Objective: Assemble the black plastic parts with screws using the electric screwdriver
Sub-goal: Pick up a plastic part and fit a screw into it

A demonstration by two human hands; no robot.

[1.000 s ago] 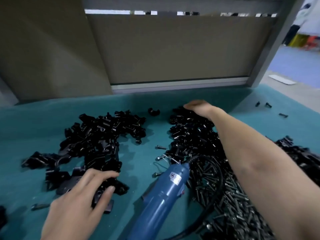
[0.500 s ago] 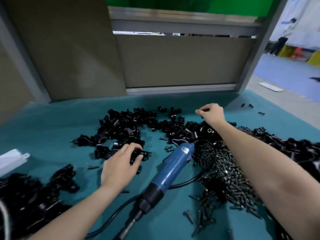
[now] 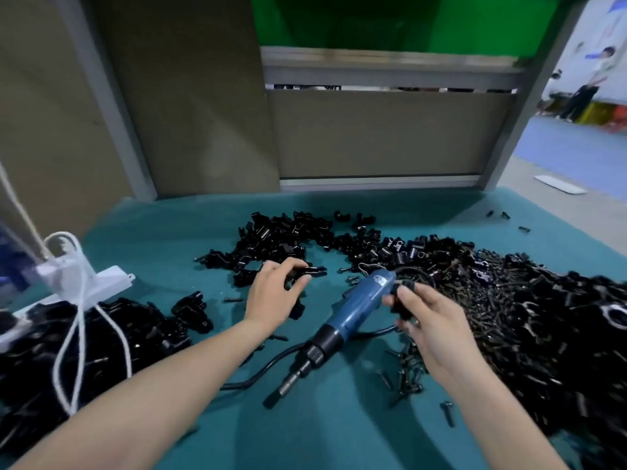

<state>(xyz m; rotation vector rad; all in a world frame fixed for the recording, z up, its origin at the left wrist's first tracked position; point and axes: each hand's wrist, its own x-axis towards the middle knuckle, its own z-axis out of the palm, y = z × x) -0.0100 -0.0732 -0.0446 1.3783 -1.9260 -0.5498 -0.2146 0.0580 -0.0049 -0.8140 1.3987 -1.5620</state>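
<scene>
Pinching a long part (image 3: 307,271) between thumb and curled fingertips, my left hand (image 3: 271,296) sits at the near edge of the parts pile (image 3: 288,239), palm down. My right hand (image 3: 431,330) is curled too, gripping a small part (image 3: 400,300) between thumb and fingers, just above the counter (image 3: 339,435).

The screwdriver (image 3: 356,307) lies flat between my hands, untouched. Its blue body slants from the far right towards me on the left, bit end nearest me. The small part hovers just beside its far end, and my left hand is a little way off on its other side. A black cable (image 3: 258,376) curls away near the bit end.

Screws (image 3: 492,300) are heaped thickly to the right of my right hand, with a few strays spilled near my wrist. More black parts form a second heap (image 3: 68,351) at my left forearm, under a white power strip (image 3: 84,286) and its cord (image 3: 74,334).

The counter is covered in teal. Behind it stands a beige panel (image 3: 373,130) in a grey frame, with a green wall (image 3: 373,22) above. Far right, a blue floor (image 3: 570,147) opens out, where a person (image 3: 587,89) stands, blurred
</scene>
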